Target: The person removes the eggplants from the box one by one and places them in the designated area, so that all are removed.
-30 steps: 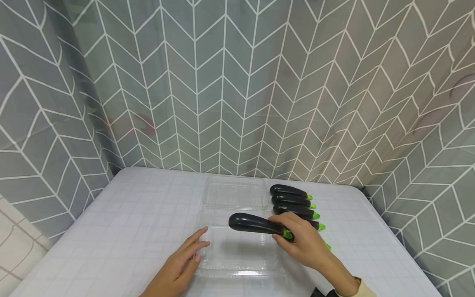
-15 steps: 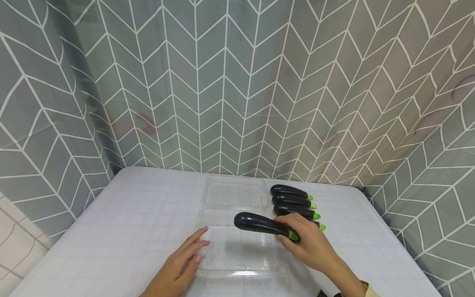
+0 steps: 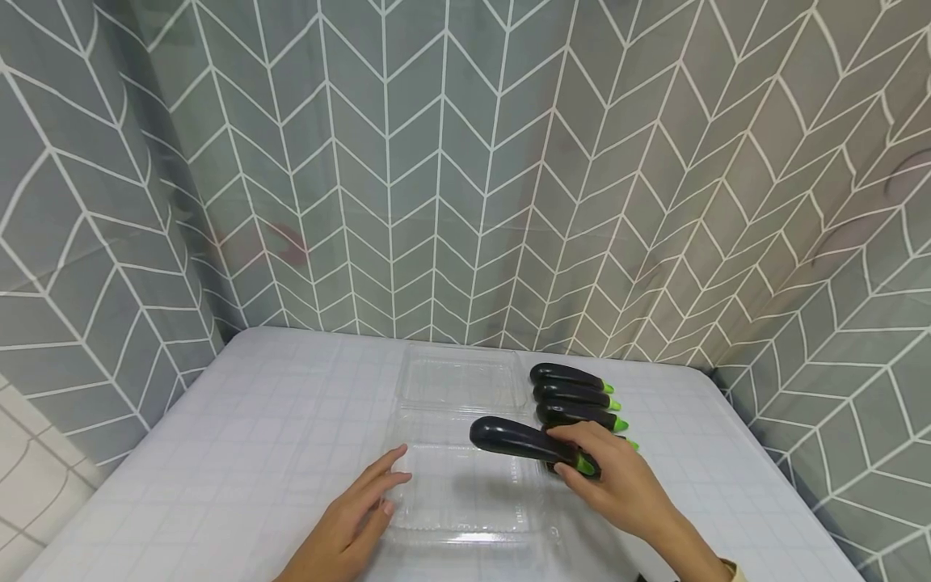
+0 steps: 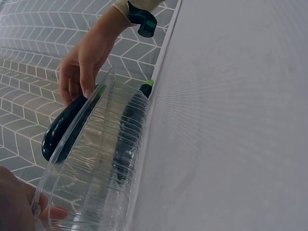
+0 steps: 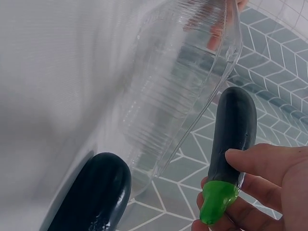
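My right hand grips a dark purple eggplant near its green stem end. The eggplant is held above the right part of a clear plastic clamshell box, its rounded end pointing left. In the right wrist view, the thumb and fingers pinch the eggplant just by the green cap. My left hand lies at the box's left side, fingers extended and loosely spread by the rim. The left wrist view shows those fingertips at the clear wall; whether they press it cannot be told.
Several eggplants lie in a row on the white table, right of the box, green ends rightward; my right hand partly covers the nearer ones. The open lid lies flat behind the box. Patterned grey curtains surround the table.
My right hand and the held eggplant have drifted a little to the right, toward the row. The left hand and the box have stayed in place.
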A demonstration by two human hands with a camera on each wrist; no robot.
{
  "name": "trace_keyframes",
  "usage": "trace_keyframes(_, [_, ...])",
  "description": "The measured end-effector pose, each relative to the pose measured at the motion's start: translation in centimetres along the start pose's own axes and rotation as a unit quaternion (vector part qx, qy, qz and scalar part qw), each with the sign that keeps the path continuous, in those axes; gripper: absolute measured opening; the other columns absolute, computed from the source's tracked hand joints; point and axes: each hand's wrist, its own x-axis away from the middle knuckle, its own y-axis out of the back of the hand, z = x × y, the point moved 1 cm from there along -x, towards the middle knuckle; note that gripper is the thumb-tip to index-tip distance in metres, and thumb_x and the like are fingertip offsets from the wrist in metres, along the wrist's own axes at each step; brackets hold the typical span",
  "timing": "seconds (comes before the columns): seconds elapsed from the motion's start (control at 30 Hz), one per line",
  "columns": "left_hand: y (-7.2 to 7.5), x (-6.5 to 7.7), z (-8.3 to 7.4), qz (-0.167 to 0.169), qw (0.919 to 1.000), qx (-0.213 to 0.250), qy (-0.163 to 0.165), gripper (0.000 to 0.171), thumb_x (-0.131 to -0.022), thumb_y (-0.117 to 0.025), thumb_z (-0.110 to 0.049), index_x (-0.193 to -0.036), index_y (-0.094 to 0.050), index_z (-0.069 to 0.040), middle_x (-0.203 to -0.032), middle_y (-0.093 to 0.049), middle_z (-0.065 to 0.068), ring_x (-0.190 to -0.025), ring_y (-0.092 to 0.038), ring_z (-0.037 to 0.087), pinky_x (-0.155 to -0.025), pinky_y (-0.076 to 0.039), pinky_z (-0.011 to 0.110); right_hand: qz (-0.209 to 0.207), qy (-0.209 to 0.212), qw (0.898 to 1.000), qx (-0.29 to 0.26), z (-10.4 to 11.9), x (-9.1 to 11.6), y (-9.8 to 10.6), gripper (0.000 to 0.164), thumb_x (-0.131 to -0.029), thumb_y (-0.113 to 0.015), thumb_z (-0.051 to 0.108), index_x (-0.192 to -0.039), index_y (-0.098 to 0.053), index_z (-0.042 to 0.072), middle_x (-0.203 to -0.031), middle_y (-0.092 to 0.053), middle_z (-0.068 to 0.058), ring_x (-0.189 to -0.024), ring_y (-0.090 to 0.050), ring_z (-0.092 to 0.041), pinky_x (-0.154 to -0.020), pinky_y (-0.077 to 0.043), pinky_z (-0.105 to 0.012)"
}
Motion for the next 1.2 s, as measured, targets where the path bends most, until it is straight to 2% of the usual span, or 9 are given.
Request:
trace_keyframes(0.13, [0.0,0.0,0.0,0.001,1.0000,0.002,0.004,0.043,-0.097,-0.062,0.008,-0.137,-0.063,-0.008,-0.159,-0.045,0.009,-0.142,-0.047,0.030,-0.111,-0.032,0.015,0.000,-0.003,1.000,0.008,-0.1,0.2,0.1,0.050,-0.080,-0.088,0.004,-0.125,-0.071,0.019,-0.119,-0.067,0.013,-0.100,-0.065,-0.006,-0.080,-0.054,-0.029])
trace_keyframes(0.37, [0.2,0.0,-0.4,0.006,0.9998,0.004,0.020,0.040,-0.099,-0.062,0.007,-0.136,-0.064,-0.008,-0.159,-0.045,0.007,-0.139,-0.050,0.028,-0.095,-0.054,0.029,0.002,-0.014,1.000,0.007,-0.1,0.4,0.4,0.051,-0.079,-0.088,0.002,-0.124,-0.072,0.020,-0.119,-0.068,0.012,-0.100,-0.066,-0.007,-0.078,-0.057,-0.034])
trace_keyframes(0.57, [0.2,-0.1,-0.3,0.002,0.9999,0.004,0.016,0.040,-0.098,-0.061,0.008,-0.134,-0.065,-0.008,-0.159,-0.045,0.008,-0.139,-0.050,0.029,-0.095,-0.053,0.026,0.006,-0.023,1.000,0.019,-0.1,0.6,0.5,0.050,-0.079,-0.088,0.004,-0.124,-0.072,0.020,-0.117,-0.068,0.014,-0.098,-0.064,-0.005,-0.077,-0.057,-0.036])
trace_keyframes(0.73, [0.2,0.0,-0.3,0.003,0.9999,0.007,0.013,0.039,-0.097,-0.061,0.009,-0.133,-0.065,-0.008,-0.159,-0.045,0.009,-0.139,-0.050,0.029,-0.091,-0.057,0.031,0.005,-0.025,0.999,0.019,-0.3,0.9,0.6,0.049,-0.079,-0.088,0.003,-0.123,-0.072,0.018,-0.117,-0.067,0.015,-0.098,-0.064,-0.005,-0.078,-0.056,-0.034])
trace_keyframes(0.83, [0.2,0.0,-0.2,0.003,0.9999,0.003,0.011,0.040,-0.097,-0.061,0.009,-0.133,-0.065,-0.008,-0.159,-0.045,0.008,-0.139,-0.051,0.029,-0.093,-0.056,0.031,0.000,-0.020,1.000,0.024,-0.3,1.2,0.7,0.049,-0.078,-0.088,0.003,-0.123,-0.072,0.017,-0.117,-0.068,0.014,-0.099,-0.065,-0.006,-0.079,-0.056,-0.032])
trace_keyframes(1.07, [0.2,0.0,-0.2,0.001,1.0000,-0.003,0.008,0.041,-0.097,-0.061,0.010,-0.133,-0.065,-0.009,-0.159,-0.045,0.008,-0.138,-0.052,0.029,-0.101,-0.046,0.020,-0.003,-0.021,0.999,0.035,-0.5,1.7,1.0,0.050,-0.077,-0.089,0.003,-0.122,-0.073,0.017,-0.116,-0.069,0.013,-0.098,-0.065,-0.007,-0.078,-0.057,-0.033])
trace_keyframes(1.2, [0.1,0.0,-0.1,0.000,0.9999,-0.007,0.008,0.041,-0.097,-0.061,0.009,-0.133,-0.065,-0.009,-0.159,-0.045,0.007,-0.139,-0.051,0.029,-0.105,-0.041,0.017,-0.002,-0.023,0.999,0.030,-0.7,2.1,1.1,0.050,-0.076,-0.089,0.002,-0.121,-0.073,0.016,-0.115,-0.069,0.014,-0.098,-0.066,-0.007,-0.080,-0.055,-0.027])
